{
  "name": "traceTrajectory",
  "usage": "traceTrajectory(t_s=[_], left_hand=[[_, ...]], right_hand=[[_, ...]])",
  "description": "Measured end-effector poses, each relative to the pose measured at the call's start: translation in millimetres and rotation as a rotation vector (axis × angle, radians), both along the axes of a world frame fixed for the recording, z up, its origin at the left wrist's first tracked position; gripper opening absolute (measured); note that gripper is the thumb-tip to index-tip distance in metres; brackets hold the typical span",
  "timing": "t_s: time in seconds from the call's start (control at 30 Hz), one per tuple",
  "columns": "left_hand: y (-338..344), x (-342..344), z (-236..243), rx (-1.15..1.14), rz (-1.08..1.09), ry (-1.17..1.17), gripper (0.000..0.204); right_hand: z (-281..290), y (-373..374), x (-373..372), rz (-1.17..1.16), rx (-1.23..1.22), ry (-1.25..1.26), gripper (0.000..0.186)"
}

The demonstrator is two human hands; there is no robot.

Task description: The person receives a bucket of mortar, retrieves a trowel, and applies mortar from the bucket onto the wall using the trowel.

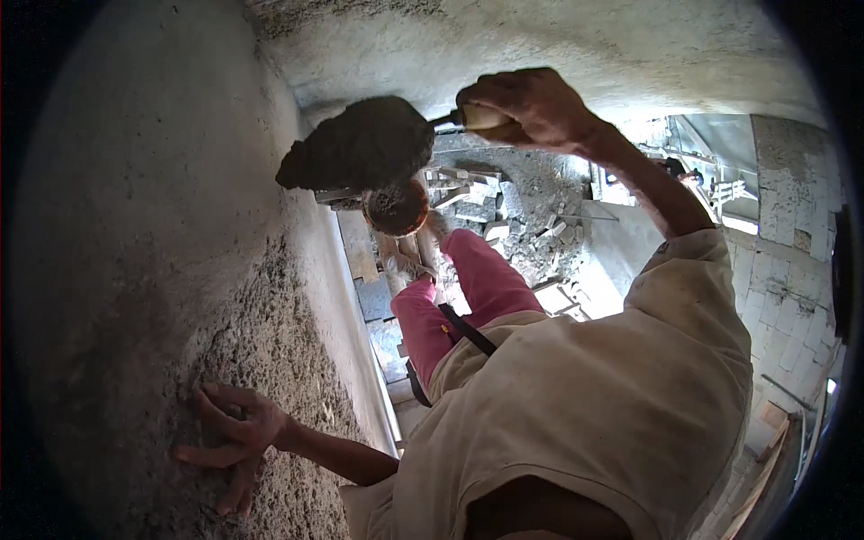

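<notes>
My right hand (531,108) is raised high and wrapped around the pale handle of a trowel (446,119). A thick, dark heap of wet mortar (369,144) covers the trowel's blade, whose far end reaches toward the wall on my left. Low on the left, my left hand (232,436) rests with spread fingers against that wall (135,207), holding nothing. Around it the surface is coarse and pitted plaster (279,360); higher up, the wall looks smoother. A round bucket (396,209) with dark mortar in it stands below the trowel, its top partly hidden by the heap.
Planks (355,247) lie under my feet beside the wall. Farther down, broken blocks and rubble (531,211) cover the ground. Another plastered surface (576,45) runs across the top, close above my right hand. A block wall (792,297) rises on the right.
</notes>
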State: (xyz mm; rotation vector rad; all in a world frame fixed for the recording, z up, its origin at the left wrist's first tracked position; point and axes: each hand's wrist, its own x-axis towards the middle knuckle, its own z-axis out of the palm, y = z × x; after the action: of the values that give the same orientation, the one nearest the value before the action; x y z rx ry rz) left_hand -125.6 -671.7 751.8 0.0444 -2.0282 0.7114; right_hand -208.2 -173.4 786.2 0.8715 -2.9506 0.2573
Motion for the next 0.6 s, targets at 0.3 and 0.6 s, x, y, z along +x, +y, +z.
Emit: traceTrajectory(t_s=[0.3,0.6], left_hand=[[19,-10,-3,0.136,0.014,0.098,0.020],[12,-15,-3,0.115,-0.045,0.066,0.028]], right_hand=[[-24,-10,-4,-0.056,-0.034,-0.152,0.042],[-71,-2,-68,0.309,-0.003,-0.124,0.040]])
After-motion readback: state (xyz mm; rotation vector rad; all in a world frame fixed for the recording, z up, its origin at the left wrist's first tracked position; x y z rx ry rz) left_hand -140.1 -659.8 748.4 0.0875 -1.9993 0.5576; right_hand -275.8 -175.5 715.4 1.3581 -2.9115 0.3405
